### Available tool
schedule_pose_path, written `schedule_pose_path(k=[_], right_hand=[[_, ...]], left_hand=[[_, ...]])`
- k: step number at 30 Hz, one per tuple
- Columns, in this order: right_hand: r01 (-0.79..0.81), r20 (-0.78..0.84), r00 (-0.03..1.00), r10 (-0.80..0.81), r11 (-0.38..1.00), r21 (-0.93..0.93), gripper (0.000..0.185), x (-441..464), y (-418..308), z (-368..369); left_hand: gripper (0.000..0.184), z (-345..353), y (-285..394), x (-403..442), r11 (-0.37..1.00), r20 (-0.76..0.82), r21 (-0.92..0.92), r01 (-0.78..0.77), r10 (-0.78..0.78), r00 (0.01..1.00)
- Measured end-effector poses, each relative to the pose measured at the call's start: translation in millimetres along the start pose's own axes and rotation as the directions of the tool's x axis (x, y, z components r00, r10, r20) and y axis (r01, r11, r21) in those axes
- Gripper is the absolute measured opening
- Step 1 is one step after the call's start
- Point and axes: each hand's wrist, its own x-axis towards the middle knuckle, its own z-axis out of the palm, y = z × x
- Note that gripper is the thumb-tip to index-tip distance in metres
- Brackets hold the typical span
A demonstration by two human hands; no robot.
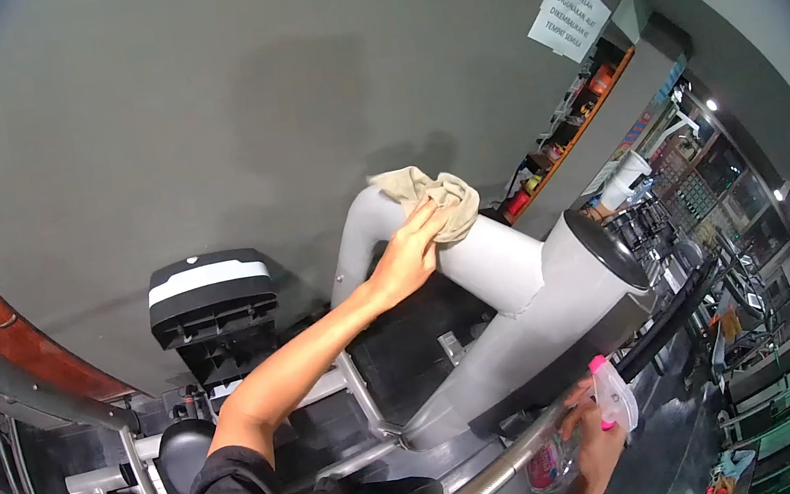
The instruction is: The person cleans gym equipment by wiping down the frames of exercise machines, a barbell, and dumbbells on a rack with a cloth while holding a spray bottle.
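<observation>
A crumpled beige cloth [444, 202] lies against the upper side of a thick grey machine tube [504, 267]. My left hand [408, 253] presses on the cloth, its fingers bent over the lower edge of it. At the lower right, my right hand [596, 441] is wrapped round the neck of a clear spray bottle [552, 465] with a white and pink trigger head [615, 398]. The bottle is behind a curved metal handrail [489, 481], which hides part of it.
Behind the machine stands a grey wall [146, 130] with a paper sign [570, 15]. An orange-edged shelf [580, 125] holds small items. A black and white machine part [210, 298] is at the left. Gym equipment [787, 414] fills the right side.
</observation>
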Motion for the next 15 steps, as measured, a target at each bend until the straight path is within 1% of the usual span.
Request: schedule_pose_path(k=[1,2,4,5,7,8,9,10,11,13,14,15], right_hand=[[-0.004,0.027,1.000,0.004,1.000,-0.003,0.018,-0.1,1.6,-3.1],[-0.013,0.035,0.999,0.013,1.000,-0.004,0.018,-0.9,1.8,-3.3],[-0.037,0.015,0.999,0.037,0.999,-0.004,0.018,-2.7,1.3,-3.4],[-0.042,0.017,0.999,0.042,0.999,-0.005,0.018,-3.0,1.2,-3.3],[-0.021,0.011,1.000,0.021,0.999,-0.040,0.017,-3.3,1.3,-2.1],[-0.009,0.009,1.000,0.009,0.998,-0.058,0.017,-3.3,1.4,-1.5],[-0.008,0.013,1.000,0.009,0.998,-0.059,0.017,-2.7,1.9,-1.5],[-0.015,0.018,1.000,0.016,0.998,-0.062,0.017,-2.7,2.7,-2.6],[-0.020,0.022,1.000,0.021,0.998,-0.065,0.017,-2.1,3.1,-4.1],[-0.021,0.021,1.000,0.022,0.997,-0.075,0.017,-3.4,2.9,-4.6],[-0.027,0.017,0.999,0.029,0.996,-0.084,0.017,-4.8,2.8,-5.0],[-0.032,0.014,0.999,0.033,0.996,-0.084,0.017,-5.3,4.5,-5.2]], left_hand=[[0.055,-2.2,-10.8,-8.9,0.998,0.003,0.017,-0.057,0.057,0.998],[0.055,4.7,-48.5,-19.4,0.971,0.029,0.099,-0.217,0.215,0.976],[0.053,-9.2,-84.5,-17.2,0.971,0.208,0.097,-0.217,0.194,0.959],[0.050,-14.0,-89.9,-12.6,0.983,0.114,0.114,-0.147,0.134,0.984],[0.048,-8.6,-130.0,-14.6,0.974,-0.072,0.214,0.072,-0.058,0.996],[0.048,-3.5,-146.4,-20.1,0.973,-0.072,0.216,0.076,-0.062,0.995],[0.048,2.4,-161.9,-24.3,0.875,-0.116,0.135,0.465,-0.453,0.884],[0.047,8.4,-173.8,-28.6,0.627,-0.124,0.041,0.778,-0.769,0.627],[0.047,15.7,-178.4,-38.1,0.627,-0.127,0.037,0.778,-0.769,0.626],[0.049,32.0,-184.6,-62.0,0.402,-0.167,-0.112,0.909,-0.909,0.382],[0.049,38.6,-194.0,-67.2,0.401,-0.165,-0.110,0.909,-0.910,0.382],[0.049,45.3,-202.8,-73.5,0.314,-0.146,-0.160,0.936,-0.945,0.293]])
